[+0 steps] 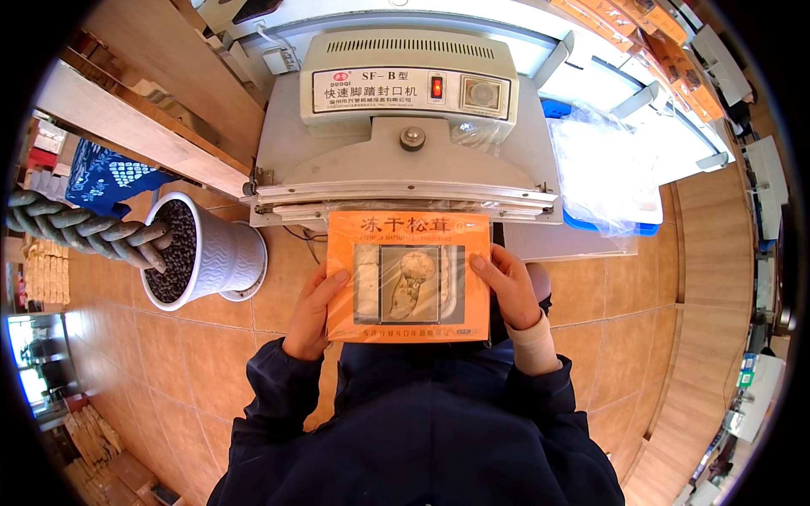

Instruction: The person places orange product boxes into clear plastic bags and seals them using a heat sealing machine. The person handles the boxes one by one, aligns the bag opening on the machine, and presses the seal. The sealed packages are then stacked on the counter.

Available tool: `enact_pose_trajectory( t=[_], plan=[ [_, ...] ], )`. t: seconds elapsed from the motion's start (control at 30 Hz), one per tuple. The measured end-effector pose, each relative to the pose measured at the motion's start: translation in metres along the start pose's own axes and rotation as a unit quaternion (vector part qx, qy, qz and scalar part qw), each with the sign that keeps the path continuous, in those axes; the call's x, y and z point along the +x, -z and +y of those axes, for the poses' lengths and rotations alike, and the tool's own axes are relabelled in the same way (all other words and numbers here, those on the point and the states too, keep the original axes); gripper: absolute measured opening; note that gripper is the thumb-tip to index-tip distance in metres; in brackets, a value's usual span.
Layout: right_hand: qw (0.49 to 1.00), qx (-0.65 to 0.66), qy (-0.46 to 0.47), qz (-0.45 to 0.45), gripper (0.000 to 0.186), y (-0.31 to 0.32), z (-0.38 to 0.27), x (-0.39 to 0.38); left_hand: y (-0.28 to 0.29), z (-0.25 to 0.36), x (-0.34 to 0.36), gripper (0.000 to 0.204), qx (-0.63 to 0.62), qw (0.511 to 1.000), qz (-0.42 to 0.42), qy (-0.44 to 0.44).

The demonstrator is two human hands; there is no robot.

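Observation:
Between my two hands is a flat orange package [342, 278] in clear plastic film, with a window or picture of a pale mushroom in its middle. My left hand [314, 308] grips its left edge, thumb on top. On the right edge my right hand [513, 291] holds it the same way, fingers hidden beneath. The package's far edge, with loose film, lies at the sealing jaws of a beige foot-pedal bag sealer [337, 126]. On the sealer's front, a red switch [436, 87] sits beside a round dial [483, 94].
Left of the sealer stands a white ribbed pot [219, 253] with dark pellets and a braided trunk [84, 228]. To the right, clear plastic bags [599, 169] lie over a blue tray [624, 228]. More orange packages [675, 76] are at the far right. Tiled floor [582, 295] surrounds me.

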State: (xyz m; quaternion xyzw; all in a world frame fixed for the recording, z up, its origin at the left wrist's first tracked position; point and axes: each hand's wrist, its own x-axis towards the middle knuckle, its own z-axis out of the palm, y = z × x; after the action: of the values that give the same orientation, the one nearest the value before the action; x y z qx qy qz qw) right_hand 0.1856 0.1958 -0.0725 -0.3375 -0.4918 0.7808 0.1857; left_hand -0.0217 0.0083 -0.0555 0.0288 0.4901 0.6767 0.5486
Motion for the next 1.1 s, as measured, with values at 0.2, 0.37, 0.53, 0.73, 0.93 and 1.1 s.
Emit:
enact_pose_trajectory(
  t=[0.2,0.37,0.53,0.73,0.93,1.1],
  plan=[
    [1.0,0.003,-0.002,-0.001,0.039,-0.0007,-0.0009,0.0003,0.0011,0.0003,-0.0003,0.035,0.002,1.0,0.004,0.005],
    [1.0,0.006,-0.001,0.0,0.038,0.0009,0.0009,0.0015,0.0,0.0001,0.0009,0.035,-0.003,1.0,0.002,0.006],
    [1.0,0.0,-0.003,0.005,0.038,0.0005,0.001,0.0009,0.0004,-0.0007,0.0012,0.036,0.001,1.0,0.004,0.006],
    [1.0,0.008,-0.004,0.008,0.036,0.0005,0.0017,-0.0031,0.0017,-0.0049,0.0008,0.037,0.006,1.0,0.002,0.006],
    [1.0,0.012,-0.009,0.017,0.036,-0.0022,0.0006,-0.0048,-0.0012,-0.0031,-0.0019,0.042,-0.002,1.0,-0.014,0.014],
    [1.0,0.026,0.0,0.006,0.036,-0.0008,0.0056,-0.004,-0.0025,-0.0028,-0.0021,0.047,-0.023,1.0,-0.005,0.019]
  ],
)
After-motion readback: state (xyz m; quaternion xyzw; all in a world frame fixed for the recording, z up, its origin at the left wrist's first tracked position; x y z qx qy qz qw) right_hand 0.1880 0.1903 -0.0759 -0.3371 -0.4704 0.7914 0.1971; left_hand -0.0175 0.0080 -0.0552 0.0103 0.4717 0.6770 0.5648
